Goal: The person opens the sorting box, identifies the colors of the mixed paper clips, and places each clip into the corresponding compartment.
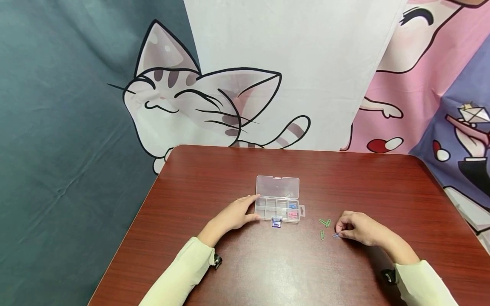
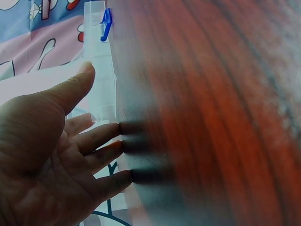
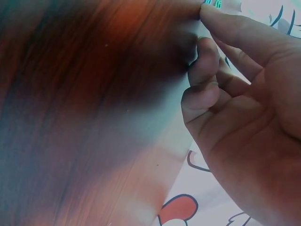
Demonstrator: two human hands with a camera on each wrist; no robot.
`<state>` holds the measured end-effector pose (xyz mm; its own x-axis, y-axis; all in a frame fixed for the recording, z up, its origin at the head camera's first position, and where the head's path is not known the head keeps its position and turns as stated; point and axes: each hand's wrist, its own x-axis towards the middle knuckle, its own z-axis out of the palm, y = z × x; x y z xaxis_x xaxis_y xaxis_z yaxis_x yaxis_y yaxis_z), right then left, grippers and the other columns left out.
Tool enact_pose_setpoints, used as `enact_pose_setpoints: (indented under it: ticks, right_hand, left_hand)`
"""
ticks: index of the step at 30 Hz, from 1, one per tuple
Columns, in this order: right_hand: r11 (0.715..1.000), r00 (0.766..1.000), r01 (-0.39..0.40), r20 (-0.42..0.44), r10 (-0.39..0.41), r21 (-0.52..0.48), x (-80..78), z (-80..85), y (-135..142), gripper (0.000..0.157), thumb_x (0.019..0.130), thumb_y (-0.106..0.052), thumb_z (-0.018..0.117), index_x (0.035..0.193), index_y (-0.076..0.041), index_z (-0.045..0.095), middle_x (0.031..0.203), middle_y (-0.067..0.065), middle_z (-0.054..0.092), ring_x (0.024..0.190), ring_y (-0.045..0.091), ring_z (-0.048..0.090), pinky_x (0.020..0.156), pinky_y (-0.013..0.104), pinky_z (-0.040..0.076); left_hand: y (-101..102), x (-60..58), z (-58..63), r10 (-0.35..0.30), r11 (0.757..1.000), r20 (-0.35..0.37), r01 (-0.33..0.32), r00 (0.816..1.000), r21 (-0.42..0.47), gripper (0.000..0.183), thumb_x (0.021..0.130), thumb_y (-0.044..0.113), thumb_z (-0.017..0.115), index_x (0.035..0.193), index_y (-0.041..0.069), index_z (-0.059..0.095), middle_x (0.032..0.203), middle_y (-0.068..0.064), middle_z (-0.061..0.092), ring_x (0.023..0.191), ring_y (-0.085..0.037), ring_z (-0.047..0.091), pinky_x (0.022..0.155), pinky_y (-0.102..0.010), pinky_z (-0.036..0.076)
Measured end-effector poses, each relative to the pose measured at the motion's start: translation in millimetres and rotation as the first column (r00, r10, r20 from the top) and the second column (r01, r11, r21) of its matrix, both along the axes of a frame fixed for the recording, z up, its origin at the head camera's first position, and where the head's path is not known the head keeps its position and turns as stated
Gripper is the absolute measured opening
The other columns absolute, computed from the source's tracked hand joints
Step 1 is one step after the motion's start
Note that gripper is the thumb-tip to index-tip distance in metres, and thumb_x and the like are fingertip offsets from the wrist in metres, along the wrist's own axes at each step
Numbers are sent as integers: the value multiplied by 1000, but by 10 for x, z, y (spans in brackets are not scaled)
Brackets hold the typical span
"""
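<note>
A clear plastic compartment box [image 1: 270, 211] lies with its lid [image 1: 277, 187] raised at the back and a blue latch [image 1: 276, 222] at its front. Its right-hand cells hold blue clips [image 1: 292, 206] and pink clips [image 1: 292, 215]. My left hand [image 1: 240, 213] rests against the box's left end, thumb and fingers extended and spread. To the right, my right hand [image 1: 357, 228] has curled fingers, with thumb and fingertips at one end of a blue paper clip [image 1: 335, 235] on the table. The contact is partly hidden in the right wrist view.
Between box and right hand lie a few green paper clips [image 1: 322, 234]. The wooden table [image 1: 214, 178] runs back to a cartoon-printed curtain [image 1: 325, 51]. A hanging tab [image 1: 303, 211] sticks out from the box's right side.
</note>
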<state>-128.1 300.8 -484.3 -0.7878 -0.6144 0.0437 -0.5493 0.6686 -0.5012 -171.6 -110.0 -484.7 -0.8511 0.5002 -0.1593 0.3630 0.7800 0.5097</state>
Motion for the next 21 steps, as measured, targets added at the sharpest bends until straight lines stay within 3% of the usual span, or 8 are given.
enact_pose_setpoints:
  ticks: [14,21]
  right_hand:
    - [1000,997,-11,-75,12,9,20,-27,-52,28,78,0,78,76,-22,60,82,-15,52,74,0,48,61,20,41]
    - [998,998,57,-7,-57,-27,11,0,-75,25,79,1,72,77,-20,57,74,-19,53,67,-6,46,57,19,41]
  left_hand:
    - [-1,-7,15,-6,1000,-3,6,1000,7,70,98,39,67,157,15,38,156,-15,45,145,-33,40,119,-47,34]
    - [-6,-10,-26,-23,1000,-37,23,999,9,70,98,37,68,156,12,40,154,-14,47,143,-32,43,118,-45,35]
